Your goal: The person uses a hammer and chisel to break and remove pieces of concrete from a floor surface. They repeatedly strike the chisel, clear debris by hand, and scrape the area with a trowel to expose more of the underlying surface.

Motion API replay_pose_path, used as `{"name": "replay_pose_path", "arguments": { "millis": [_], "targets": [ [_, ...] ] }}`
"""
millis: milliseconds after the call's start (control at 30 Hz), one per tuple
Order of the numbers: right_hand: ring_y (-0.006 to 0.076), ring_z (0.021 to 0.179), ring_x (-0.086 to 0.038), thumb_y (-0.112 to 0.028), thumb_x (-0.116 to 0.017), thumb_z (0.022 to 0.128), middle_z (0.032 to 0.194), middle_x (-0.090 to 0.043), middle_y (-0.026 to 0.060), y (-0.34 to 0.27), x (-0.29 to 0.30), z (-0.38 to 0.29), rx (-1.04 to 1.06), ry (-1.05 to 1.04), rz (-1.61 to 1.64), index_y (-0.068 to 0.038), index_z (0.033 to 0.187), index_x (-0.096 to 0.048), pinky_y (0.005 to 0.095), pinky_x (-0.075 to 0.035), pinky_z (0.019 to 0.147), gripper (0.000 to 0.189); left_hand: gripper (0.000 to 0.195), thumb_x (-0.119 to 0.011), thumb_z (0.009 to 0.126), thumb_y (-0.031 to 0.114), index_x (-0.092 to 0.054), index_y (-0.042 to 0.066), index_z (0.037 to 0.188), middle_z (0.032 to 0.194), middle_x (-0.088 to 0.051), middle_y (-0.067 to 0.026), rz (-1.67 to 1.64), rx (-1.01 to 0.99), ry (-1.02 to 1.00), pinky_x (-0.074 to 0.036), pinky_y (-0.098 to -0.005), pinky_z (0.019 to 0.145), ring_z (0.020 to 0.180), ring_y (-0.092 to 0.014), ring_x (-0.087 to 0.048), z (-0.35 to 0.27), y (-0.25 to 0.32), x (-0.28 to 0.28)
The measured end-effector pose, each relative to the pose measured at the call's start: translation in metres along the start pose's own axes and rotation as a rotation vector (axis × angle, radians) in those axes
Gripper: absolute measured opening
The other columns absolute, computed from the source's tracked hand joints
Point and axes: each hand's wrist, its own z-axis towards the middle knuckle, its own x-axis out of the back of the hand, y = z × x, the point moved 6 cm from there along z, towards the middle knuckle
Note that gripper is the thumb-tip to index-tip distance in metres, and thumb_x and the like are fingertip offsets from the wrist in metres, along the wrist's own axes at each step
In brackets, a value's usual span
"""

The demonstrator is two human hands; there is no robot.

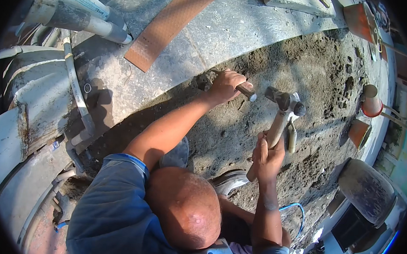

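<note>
My left hand [226, 85] is wrapped around a steel cold chisel [246, 91], whose tip meets the broken edge of a grey slab [179, 59]. The chisel's struck end sticks out to the right of the fist. In my right hand [269, 155] is the wooden handle of a ball-peen hammer [282, 99]. Its head hangs to the right of the chisel end, apart from it. Partly hidden behind the hammer, a small trowel [292, 138] with a pale handle lies on the rough sandy ground [216, 138].
A brown tile strip [171, 27] lies on the slab. PVC pipes [77, 81] run along the left. Several pots, including a terracotta pot [359, 134], line the right, with a dusty grey container [366, 191] below them. A blue cord [300, 206] curves near my right forearm.
</note>
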Motion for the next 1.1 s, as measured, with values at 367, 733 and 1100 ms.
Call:
{"name": "replay_pose_path", "arguments": {
  "millis": [367,733,1100],
  "targets": [
    [0.0185,0.054,-0.05,-0.018,-0.058,0.097,0.06,-0.051,0.0041,-0.005,0.002,-0.007,0.552,0.267,-0.192,-0.005,0.089,-0.05,0.0301,-0.043,0.052,0.017,0.033,-0.062,0.094,0.023,-0.052,0.003,0.07,0.061,-0.05,-0.0115,-0.046,0.156,-0.071,-0.041,-0.0422,0.062,0.059,-0.031,-0.053,0.009,-0.01,-0.004],
    [0.0057,0.042,-0.034,-0.018,-0.056,0.099,0.058,-0.041,-0.0009,-0.176,0.095,-0.021,0.745,0.477,0.213,-0.006,0.105,-0.047,0.0234,-0.03,0.039,0.017,0.027,-0.07,0.087,0.018,-0.054,0.005,0.07,0.06,-0.053,-0.0086,-0.079,0.156,-0.009,-0.041,-0.0402,0.06,0.059,-0.027,-0.054,-0.006,0.001,0.011],
    [0.0065,0.04,-0.033,-0.022,-0.053,0.1,0.056,-0.037,-0.0015,-0.174,0.094,-0.04,0.737,0.549,0.186,-0.006,0.103,-0.048,0.0246,-0.031,0.038,0.018,0.024,-0.072,0.083,0.018,-0.056,0.009,0.068,0.06,-0.057,-0.0065,0.041,0.058,-0.095,-0.043,-0.0374,0.061,0.057,-0.025,-0.057,0.012,0.016,0.01]
  ]
}}
